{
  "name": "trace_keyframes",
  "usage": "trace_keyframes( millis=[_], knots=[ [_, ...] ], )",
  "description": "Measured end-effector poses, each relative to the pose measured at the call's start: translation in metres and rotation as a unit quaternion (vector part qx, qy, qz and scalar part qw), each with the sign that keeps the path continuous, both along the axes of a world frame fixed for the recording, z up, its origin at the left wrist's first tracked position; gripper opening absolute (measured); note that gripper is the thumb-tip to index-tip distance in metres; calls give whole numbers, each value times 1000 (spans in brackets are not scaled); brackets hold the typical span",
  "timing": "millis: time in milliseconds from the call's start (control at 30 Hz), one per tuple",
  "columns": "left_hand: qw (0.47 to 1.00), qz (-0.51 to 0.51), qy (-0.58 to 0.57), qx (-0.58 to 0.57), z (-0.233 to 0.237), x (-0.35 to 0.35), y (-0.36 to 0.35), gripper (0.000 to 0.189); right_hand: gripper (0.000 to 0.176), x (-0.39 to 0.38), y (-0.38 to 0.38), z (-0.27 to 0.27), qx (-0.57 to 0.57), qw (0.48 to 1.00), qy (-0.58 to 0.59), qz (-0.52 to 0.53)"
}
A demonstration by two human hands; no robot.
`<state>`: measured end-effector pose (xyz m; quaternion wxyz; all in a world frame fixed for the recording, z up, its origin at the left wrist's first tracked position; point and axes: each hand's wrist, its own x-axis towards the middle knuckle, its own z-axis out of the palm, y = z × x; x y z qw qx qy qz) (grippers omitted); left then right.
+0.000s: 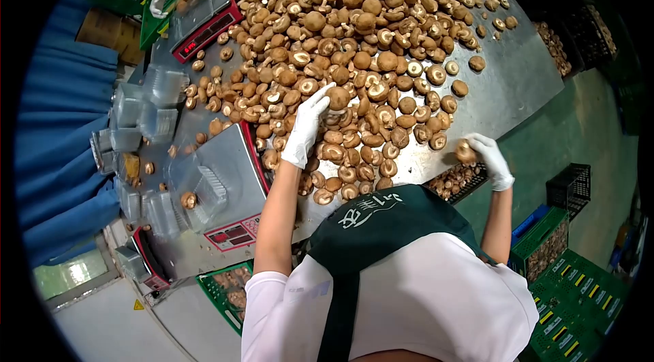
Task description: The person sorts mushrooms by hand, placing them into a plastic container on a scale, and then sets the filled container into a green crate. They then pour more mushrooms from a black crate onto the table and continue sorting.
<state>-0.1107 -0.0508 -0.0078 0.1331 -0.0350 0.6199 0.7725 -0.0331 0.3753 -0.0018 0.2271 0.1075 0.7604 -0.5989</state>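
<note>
The gloved left hand is closing around a shiitake mushroom at the heap; the right hand is gripping another mushroom near the tabletop's edge.

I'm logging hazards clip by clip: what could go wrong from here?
Held near the edge of the metal table, the mushroom in the right hand could slip and miss the crate below. The left hand, at the pile, might nudge loose mushrooms off the near side.
</note>
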Motion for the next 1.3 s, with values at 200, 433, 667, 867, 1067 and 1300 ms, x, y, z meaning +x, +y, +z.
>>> trace_keyframes(
  millis=[200,433,667,867,1067,1300],
  knots=[
    [988,26,-107,112,15,33,1,45,24,15,58,-4,317,946,-31,54],
    [935,140,-167,278,33,68,-13,22,27,-44,-60,32,195,964,162,80],
    [919,216,-194,265,7,88,-26,22,43,-159,-158,-6,327,859,365,145],
    [963,123,-157,181,9,84,-3,42,49,-184,-165,1,325,905,221,164],
    [986,-9,-129,106,27,69,38,49,52,-126,-153,37,50,974,91,201],
    [951,-69,-208,217,19,69,57,52,43,-116,-161,48,103,955,166,224]
  ],
)
